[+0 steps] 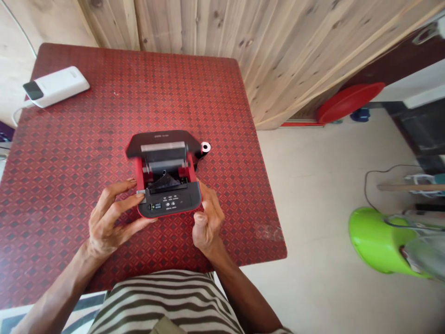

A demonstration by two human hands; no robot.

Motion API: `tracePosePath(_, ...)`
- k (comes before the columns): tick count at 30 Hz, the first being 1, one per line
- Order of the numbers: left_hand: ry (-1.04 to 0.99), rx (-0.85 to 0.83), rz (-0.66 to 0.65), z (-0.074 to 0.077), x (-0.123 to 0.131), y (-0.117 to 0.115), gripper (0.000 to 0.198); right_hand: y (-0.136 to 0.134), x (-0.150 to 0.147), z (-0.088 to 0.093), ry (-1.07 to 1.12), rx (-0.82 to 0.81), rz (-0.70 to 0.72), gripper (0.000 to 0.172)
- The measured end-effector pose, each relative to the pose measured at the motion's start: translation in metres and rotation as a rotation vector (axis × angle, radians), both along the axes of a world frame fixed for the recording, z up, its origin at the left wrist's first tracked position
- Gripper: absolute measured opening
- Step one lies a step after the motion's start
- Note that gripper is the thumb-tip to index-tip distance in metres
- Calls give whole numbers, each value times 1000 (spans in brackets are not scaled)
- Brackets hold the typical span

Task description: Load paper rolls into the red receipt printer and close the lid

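A small red and black portable printer [174, 202] sits over the red table with its lid [160, 138] swung up and back. Inside the exposed bay is a dark crumpled-looking piece [164, 182] that I cannot make out. My left hand [113, 213] grips the printer's left side, with a fingertip on the grey corner catch and the thumb at its front edge. On the other side, my right hand [209, 215] holds the right edge, its fingers alongside and partly hidden, its thumb bent near the front corner. A small paper roll [205, 147] lies just behind the printer's right side.
A white power bank [57, 87] with a cable lies at the table's [222, 102] far left. Wooden planks [187, 28] rise behind the table. On the floor to the right stand a green bucket [371, 241] and a red round basin [349, 102].
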State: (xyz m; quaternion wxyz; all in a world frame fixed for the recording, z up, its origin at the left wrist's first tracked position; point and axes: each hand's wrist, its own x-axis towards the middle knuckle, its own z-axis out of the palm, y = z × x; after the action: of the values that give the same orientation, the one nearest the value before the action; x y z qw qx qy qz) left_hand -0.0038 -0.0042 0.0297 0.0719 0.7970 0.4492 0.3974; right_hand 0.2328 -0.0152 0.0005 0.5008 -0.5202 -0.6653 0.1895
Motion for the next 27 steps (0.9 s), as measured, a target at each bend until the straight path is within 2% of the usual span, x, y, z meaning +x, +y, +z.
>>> tracePosePath(4,-13,-4,5,-6,0,0,61,-1,0,2,7,-22,6,60)
tracePosePath(7,-2,51,29,-11,2,-1,65,2,10,10,3,-38,37,60)
tracePosePath(9,10,78,30,-12,3,0,66,10,19,23,-20,-12,8,51)
tracePosePath(12,11,96,17,-12,3,1,68,38,27,53,-139,101,-60,26)
tracePosePath(13,10,99,16,-11,2,1,69,50,26,63,-210,140,-12,21)
tracePosePath(15,13,98,19,-12,2,0,69,76,16,80,-433,141,239,20)
tracePosePath(17,13,93,23,-13,2,-1,68,99,-1,90,-709,53,467,17)
tracePosePath(18,12,90,26,-14,2,-1,67,108,-10,93,-832,-7,537,15)
tracePosePath(20,12,89,34,-16,2,-2,67,120,-27,96,-1004,-114,597,15)
tracePosePath(22,15,95,36,-17,2,-3,67,125,-38,98,-1084,-172,608,17)
tracePosePath(27,22,100,52,-17,3,-2,70,124,-41,102,-1101,-135,627,20)
